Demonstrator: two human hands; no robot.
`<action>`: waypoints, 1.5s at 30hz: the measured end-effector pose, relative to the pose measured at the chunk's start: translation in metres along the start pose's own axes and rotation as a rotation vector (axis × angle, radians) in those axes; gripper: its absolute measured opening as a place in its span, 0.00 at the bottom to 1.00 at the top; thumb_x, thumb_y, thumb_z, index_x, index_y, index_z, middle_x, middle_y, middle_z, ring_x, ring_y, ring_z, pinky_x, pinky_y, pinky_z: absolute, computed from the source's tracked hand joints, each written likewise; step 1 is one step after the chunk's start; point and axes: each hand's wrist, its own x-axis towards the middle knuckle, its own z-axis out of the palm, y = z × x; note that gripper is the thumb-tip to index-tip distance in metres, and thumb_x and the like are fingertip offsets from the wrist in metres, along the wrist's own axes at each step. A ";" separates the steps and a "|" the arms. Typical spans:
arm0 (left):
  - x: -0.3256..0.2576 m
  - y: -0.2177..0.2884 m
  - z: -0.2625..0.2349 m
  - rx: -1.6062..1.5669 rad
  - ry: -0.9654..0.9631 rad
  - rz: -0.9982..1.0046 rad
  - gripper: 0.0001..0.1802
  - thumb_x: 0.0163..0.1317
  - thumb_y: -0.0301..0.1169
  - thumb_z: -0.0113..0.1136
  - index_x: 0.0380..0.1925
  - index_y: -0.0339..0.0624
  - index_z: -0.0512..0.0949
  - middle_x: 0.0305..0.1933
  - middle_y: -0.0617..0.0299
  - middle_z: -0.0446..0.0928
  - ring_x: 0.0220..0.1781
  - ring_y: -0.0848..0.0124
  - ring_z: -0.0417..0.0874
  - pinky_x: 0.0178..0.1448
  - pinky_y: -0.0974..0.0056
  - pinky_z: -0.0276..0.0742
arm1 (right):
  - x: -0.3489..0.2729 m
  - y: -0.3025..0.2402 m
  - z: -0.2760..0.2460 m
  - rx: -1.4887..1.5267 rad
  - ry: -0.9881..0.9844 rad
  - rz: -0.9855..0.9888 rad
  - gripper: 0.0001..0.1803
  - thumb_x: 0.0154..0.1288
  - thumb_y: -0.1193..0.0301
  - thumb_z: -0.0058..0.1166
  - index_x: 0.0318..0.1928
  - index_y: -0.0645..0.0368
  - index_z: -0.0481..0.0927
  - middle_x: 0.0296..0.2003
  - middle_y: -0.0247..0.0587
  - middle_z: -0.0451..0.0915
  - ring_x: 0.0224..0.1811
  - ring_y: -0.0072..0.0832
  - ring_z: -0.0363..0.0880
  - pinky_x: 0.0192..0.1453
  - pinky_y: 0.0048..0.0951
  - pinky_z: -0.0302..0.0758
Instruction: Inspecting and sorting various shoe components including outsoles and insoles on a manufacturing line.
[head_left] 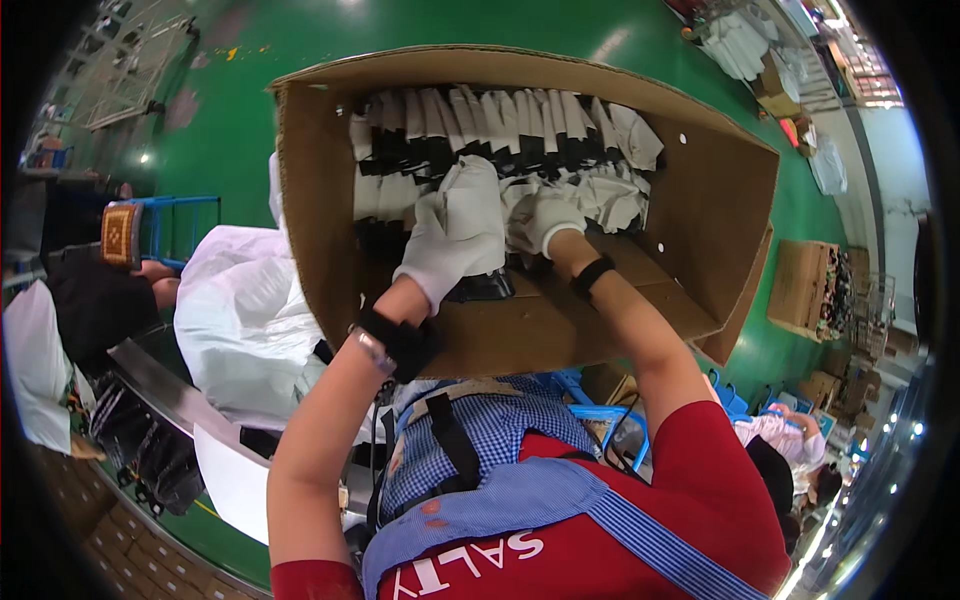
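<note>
Both my hands wear white gloves and reach into a large open cardboard box (725,190). In it stand tightly packed rows of white-and-black pieces (510,115), each pale above and black below; I cannot tell their exact kind. My left hand (437,250) grips one white-topped piece (473,205) with a black lower end, held in front of the rows. Beside it, my right hand (550,215) is bent down among the white pieces of the nearer row. Its fingers are mostly hidden, so what they touch or hold does not show.
White sacks (240,310) lie left of the box, near a blue metal frame (180,220) and a seated person. Stacked cartons (805,290) stand on the green floor (240,130) to the right. Another person (785,435) is at the lower right.
</note>
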 end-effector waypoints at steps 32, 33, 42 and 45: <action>0.068 -0.110 0.086 0.178 -0.173 -0.198 0.30 0.61 0.30 0.63 0.60 0.40 0.61 0.55 0.54 0.75 0.56 0.64 0.76 0.61 0.63 0.71 | 0.028 0.168 -0.016 -0.198 -0.010 0.233 0.38 0.56 0.56 0.61 0.64 0.59 0.65 0.60 0.49 0.71 0.57 0.44 0.76 0.59 0.40 0.74; 0.069 -0.112 0.087 0.176 -0.174 -0.196 0.30 0.61 0.30 0.63 0.60 0.40 0.61 0.55 0.54 0.75 0.56 0.64 0.76 0.61 0.63 0.71 | 0.021 0.165 -0.015 -0.163 0.069 0.342 0.41 0.55 0.54 0.62 0.64 0.62 0.64 0.59 0.52 0.72 0.56 0.44 0.77 0.58 0.40 0.75; 0.077 -0.135 0.085 0.080 -0.230 -0.070 0.37 0.56 0.34 0.65 0.62 0.40 0.58 0.56 0.44 0.74 0.57 0.52 0.77 0.60 0.57 0.71 | 0.001 0.117 0.026 0.293 -0.068 0.112 0.47 0.56 0.52 0.62 0.65 0.70 0.54 0.46 0.66 0.79 0.50 0.54 0.79 0.55 0.42 0.75; 0.077 -0.132 0.088 0.055 -0.213 -0.155 0.37 0.55 0.34 0.66 0.63 0.40 0.60 0.59 0.44 0.72 0.59 0.53 0.75 0.62 0.58 0.70 | -0.002 0.119 0.027 0.422 -0.157 0.027 0.55 0.55 0.55 0.65 0.69 0.73 0.45 0.49 0.69 0.77 0.53 0.53 0.78 0.58 0.38 0.73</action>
